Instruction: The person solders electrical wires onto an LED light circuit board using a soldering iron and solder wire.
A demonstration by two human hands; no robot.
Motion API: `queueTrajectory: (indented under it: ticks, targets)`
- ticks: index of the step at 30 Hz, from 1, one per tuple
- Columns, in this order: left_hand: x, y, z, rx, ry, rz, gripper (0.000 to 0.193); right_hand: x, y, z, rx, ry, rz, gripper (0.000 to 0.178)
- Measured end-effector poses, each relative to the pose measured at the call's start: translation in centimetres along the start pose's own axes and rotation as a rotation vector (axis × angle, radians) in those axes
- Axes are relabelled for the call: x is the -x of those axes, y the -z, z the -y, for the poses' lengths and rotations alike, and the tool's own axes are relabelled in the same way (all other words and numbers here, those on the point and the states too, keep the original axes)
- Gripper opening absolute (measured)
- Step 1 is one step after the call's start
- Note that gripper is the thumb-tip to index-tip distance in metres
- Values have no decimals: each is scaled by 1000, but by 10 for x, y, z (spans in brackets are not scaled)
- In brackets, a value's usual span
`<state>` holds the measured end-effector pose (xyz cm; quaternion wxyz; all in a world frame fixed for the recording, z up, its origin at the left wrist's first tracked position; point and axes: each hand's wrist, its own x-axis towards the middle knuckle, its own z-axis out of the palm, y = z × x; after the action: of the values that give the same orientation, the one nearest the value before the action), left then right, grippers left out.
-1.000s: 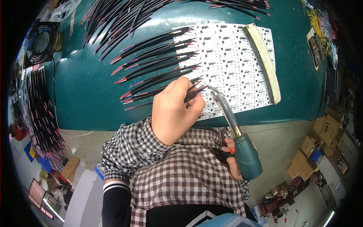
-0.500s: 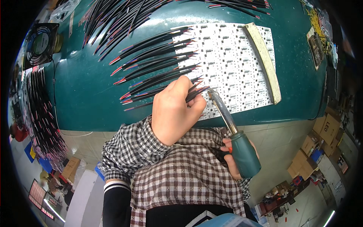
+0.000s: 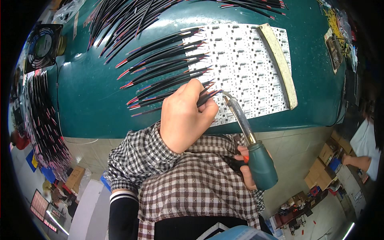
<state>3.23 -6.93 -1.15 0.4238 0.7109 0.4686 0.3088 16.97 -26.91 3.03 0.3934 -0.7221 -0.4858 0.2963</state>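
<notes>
The left hand is closed on a black wire, holding its end on the white board. The right hand grips the soldering iron, tip beside that wire. Wires beyond the left hand already sit on the board; the near edge appears to remain.

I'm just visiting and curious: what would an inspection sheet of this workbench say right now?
Surface: dark green table, glossy.
Job's things: white circuit panel with black-and-red wires lying across its left edge; soldering iron, tip at the panel's lower edge.
Clutter: loose wire bundles at the far edge; a pale strip on the panel.
Hands: left hand pinches a wire at the panel; right hand grips the iron's green handle.
Cables: a thin dark cord on the table's left.
Surroundings: fan, cardboard boxes, another person's arm.
</notes>
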Motion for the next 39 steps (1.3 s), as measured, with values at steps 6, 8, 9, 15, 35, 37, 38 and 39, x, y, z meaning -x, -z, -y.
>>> queueTrajectory:
  ticks: [6,8,9,15,35,37,38,39]
  targets:
    - [-2,9,3,67,-9,69,14,10,2,-14,-224,-65,7,65]
    - [-1,21,8,246,13,206,12,9,1,-14,-362,-80,-51,67]
    - [-4,31,10,260,1,283,12,10,1,-14,-363,-76,-55,67]
    - [3,80,-30,111,-176,147,27,13,10,-26,-396,-42,-1,69]
    - [11,2,0,6,3,78,12,25,3,-24,-293,-183,-5,72]
    - [12,3,1,10,36,69,12,19,4,-22,-278,-176,29,71]
    - [13,3,2,4,29,56,12,17,4,-21,-261,-169,55,71]
    - [12,2,2,1,16,51,12,18,3,-21,-261,-171,51,71]
